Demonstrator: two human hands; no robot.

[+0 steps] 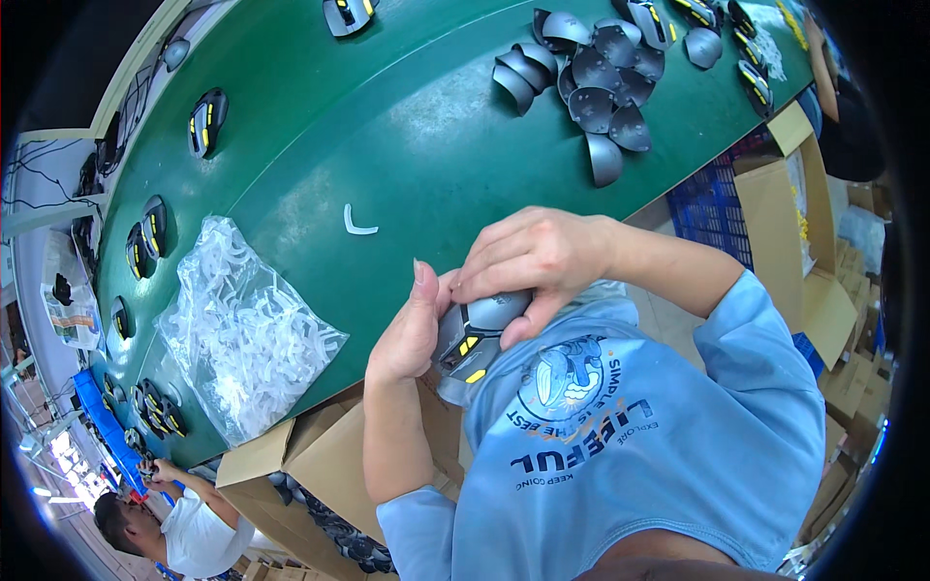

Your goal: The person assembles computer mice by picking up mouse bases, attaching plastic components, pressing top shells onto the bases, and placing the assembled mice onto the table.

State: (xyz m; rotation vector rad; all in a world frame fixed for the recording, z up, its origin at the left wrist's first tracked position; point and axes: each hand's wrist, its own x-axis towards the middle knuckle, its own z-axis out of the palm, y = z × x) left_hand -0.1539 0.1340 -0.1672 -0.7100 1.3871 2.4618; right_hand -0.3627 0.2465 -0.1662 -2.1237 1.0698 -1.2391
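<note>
Close to my body, just off the green table's near edge, I hold a grey and black mouse-shaped housing (473, 334) with yellow accents. My left hand (412, 324) grips it from the left, thumb pointing up, with its fingers mostly hidden. Across the top of the housing lies my right hand (538, 254), fingers bent over it and thumb pressed on its near side. A white, curved plastic strip (360, 225) lies alone on the table beyond my hands. To the left rests a clear plastic bag (257, 334) filled with many similar strips.
The green table (320, 145) carries a pile of dark curved shells (596, 87) at the far right. Several similar housings (206, 123) stand along its far side. Open cardboard boxes (266, 465) stand below the near edge. One person works at lower left, another at upper right.
</note>
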